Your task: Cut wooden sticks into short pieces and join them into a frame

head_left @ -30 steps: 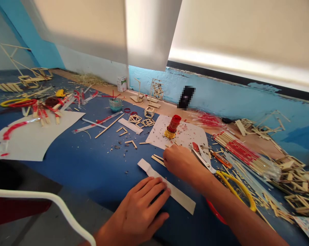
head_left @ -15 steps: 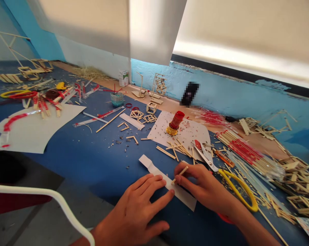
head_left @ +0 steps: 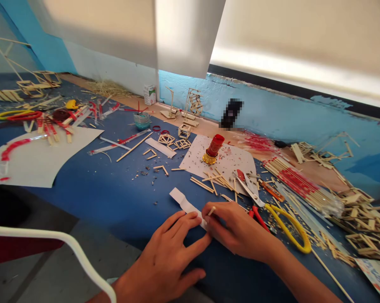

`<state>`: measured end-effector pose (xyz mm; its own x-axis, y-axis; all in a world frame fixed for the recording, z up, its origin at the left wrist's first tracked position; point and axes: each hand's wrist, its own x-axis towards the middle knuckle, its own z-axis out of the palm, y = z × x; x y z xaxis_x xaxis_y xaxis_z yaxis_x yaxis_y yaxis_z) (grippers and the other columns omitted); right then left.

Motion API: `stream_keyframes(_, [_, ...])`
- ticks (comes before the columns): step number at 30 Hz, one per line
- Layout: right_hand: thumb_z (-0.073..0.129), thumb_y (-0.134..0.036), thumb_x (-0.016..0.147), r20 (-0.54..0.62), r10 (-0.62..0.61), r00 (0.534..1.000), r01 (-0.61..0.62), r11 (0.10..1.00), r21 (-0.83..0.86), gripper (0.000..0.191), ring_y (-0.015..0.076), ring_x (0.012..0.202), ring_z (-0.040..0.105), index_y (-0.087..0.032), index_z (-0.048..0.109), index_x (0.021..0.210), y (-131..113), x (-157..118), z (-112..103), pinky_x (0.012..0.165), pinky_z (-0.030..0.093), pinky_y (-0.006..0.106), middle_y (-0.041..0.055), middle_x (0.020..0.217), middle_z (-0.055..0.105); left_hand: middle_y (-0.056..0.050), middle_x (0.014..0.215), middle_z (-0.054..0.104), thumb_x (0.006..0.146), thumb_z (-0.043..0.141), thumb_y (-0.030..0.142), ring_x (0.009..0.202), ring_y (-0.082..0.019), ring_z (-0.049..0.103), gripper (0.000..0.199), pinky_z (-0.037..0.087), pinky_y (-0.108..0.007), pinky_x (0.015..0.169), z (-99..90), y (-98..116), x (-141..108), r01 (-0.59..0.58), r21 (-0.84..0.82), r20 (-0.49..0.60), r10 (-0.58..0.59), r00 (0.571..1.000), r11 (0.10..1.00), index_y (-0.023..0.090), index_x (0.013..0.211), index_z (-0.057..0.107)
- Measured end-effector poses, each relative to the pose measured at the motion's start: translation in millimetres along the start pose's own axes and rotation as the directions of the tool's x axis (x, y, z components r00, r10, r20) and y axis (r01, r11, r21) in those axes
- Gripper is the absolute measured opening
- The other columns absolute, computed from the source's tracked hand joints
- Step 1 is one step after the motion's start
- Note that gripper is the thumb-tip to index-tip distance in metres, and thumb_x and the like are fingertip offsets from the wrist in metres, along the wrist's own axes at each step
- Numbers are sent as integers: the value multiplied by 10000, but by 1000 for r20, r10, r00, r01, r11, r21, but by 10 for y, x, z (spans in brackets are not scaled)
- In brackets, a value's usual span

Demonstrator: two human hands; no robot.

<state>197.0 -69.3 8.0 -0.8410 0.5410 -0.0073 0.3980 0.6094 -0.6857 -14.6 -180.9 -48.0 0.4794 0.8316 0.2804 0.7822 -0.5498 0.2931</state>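
Observation:
A narrow white paper strip (head_left: 179,198) lies creased on the blue table, its near part covered by my hands. My left hand (head_left: 174,252) rests flat with fingers spread, the fingertips on the strip. Closed in a pinch, my right hand (head_left: 237,231) holds a short wooden stick (head_left: 212,211) against the strip; only the stick's upper end shows. Beyond my hands lie several cut sticks (head_left: 202,185). To the right of my right hand are scissors with yellow handles (head_left: 273,211) and a red-handled tool (head_left: 259,218), partly hidden.
A red container on a gold base (head_left: 215,145) stands on a debris-strewn white sheet (head_left: 191,158). At right lie an orange cutter (head_left: 273,191), bundled sticks (head_left: 299,181) and stick frames (head_left: 371,244). A glass jar (head_left: 141,122) stands farther back.
My right hand has moved left along the paper strip, bringing the stick closer to my left fingers and covering more paper. The red-handled tool shows more. My left hand stays spread.

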Motion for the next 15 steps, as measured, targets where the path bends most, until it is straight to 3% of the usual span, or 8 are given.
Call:
stream_keyframes(6, [429,-190,1039,-25,78,997,-79,996,-45,155,140,787,563,-211,569,978,26,-228,8,785,405,270,8,889,632,-96,1551,453,960,660,405,1491,-250,358,564,351,-519,1228,10,3,-41,9,-14,12,-9,1000,1000,316,1487,480])
stream_keyframes(11, [455,-165,1014,-30,5,1000,-5,1000,18,159,120,675,491,-202,537,883,8,-30,59,694,380,260,-23,788,586,-104,1541,458,928,696,433,1496,-253,348,604,315,-530,1245,-2,2,-25,25,-33,64,-23,998,999,309,1479,480])
stream_keyframes(15, [463,-162,1012,-9,48,999,-47,999,21,155,113,675,507,-207,567,907,11,-13,24,691,373,256,-36,782,604,-97,1569,424,913,718,396,1509,-251,323,659,303,-526,1251,10,-16,-23,23,-30,72,-21,997,999,317,1507,443])
